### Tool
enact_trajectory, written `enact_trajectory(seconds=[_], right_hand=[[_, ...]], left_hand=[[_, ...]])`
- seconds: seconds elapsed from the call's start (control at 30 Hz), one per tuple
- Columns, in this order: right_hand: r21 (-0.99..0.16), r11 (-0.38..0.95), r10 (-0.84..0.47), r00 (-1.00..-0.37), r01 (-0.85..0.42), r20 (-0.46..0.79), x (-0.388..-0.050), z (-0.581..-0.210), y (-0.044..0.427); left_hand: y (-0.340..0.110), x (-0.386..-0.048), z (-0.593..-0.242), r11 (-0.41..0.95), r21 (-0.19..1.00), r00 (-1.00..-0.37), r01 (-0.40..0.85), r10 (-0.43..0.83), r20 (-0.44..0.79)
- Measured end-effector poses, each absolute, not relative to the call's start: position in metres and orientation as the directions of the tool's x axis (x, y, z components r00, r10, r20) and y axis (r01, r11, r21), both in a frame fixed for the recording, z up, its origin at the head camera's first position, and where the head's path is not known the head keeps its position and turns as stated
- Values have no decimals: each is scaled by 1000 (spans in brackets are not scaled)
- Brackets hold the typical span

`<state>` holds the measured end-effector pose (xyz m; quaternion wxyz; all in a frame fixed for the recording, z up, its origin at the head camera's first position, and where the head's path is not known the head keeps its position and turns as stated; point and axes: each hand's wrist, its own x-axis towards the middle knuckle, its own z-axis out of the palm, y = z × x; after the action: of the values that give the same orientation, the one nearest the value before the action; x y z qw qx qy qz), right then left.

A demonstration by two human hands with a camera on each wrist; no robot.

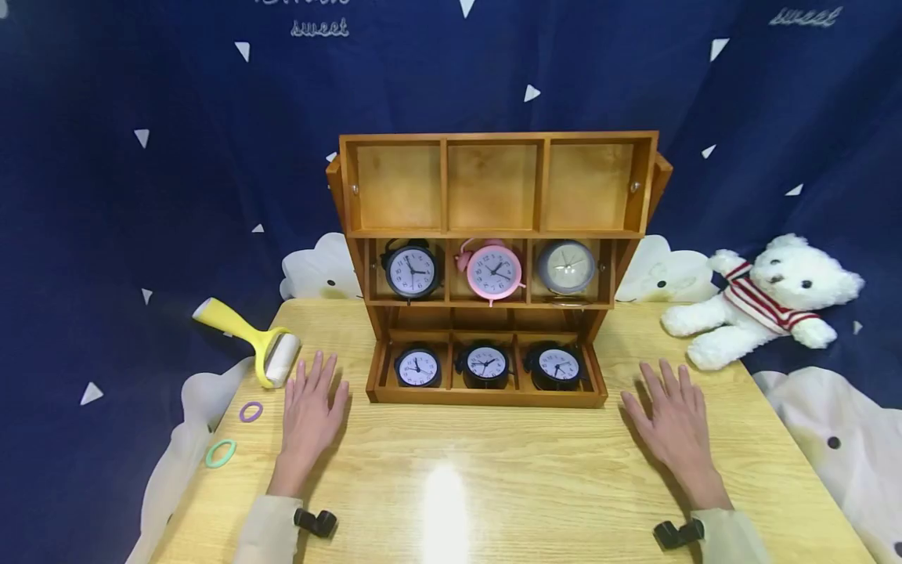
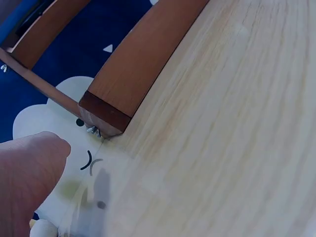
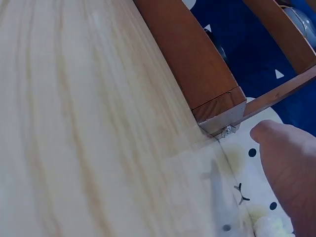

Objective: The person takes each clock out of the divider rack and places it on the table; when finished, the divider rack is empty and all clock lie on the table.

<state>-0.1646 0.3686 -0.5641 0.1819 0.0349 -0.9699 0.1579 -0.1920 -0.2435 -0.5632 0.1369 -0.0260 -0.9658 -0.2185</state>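
Observation:
My left hand (image 1: 312, 415) lies palm down on the table with its fingers spread, left of a tiered wooden rack (image 1: 486, 398). On the other side my right hand (image 1: 674, 427) rests the same way, holding nothing. Round clocks fill the lower two tiers. The middle tier has a black alarm clock (image 1: 412, 270), a pink alarm clock (image 1: 494, 271) and a grey clock (image 1: 567, 267). Three black clocks (image 1: 418, 367) sit in the bottom tier, while the top tier's compartments are bare. Each wrist view shows a thumb (image 2: 32, 173) (image 3: 286, 163) near a rack corner.
A yellow-handled lint roller (image 1: 243, 329) lies at the table's left edge. Below it are a purple ring (image 1: 250, 411) and a green ring (image 1: 221, 453). A white teddy bear (image 1: 764, 305) in a striped sweater sits at the right. Dark blue cloth (image 1: 176, 196) hangs behind.

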Motion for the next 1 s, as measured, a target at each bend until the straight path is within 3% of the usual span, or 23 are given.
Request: enact_trajectory(seconds=[0.13,0.3,0.6,0.87,1.0], right_hand=[[-297,946,-8,-922,-133,387,-163,-554,366],[-332,923,-7,-872,-195,490,-166,-521,352],[-434,729,-39,-666,-529,745,-192,-451,299],[-471,683,-30,-666,-558,745,-233,-421,266],[-489,684,-26,-688,-541,725,-253,-414,256]], left_hand=[[-241,-193,-560,895,430,-957,117,-14,290],[-228,-196,-555,823,546,-951,157,-23,308],[-203,-202,-563,526,840,-980,133,-58,191],[-183,-208,-575,200,974,-986,108,-101,130],[-178,-210,-580,123,983,-984,133,-104,146]])
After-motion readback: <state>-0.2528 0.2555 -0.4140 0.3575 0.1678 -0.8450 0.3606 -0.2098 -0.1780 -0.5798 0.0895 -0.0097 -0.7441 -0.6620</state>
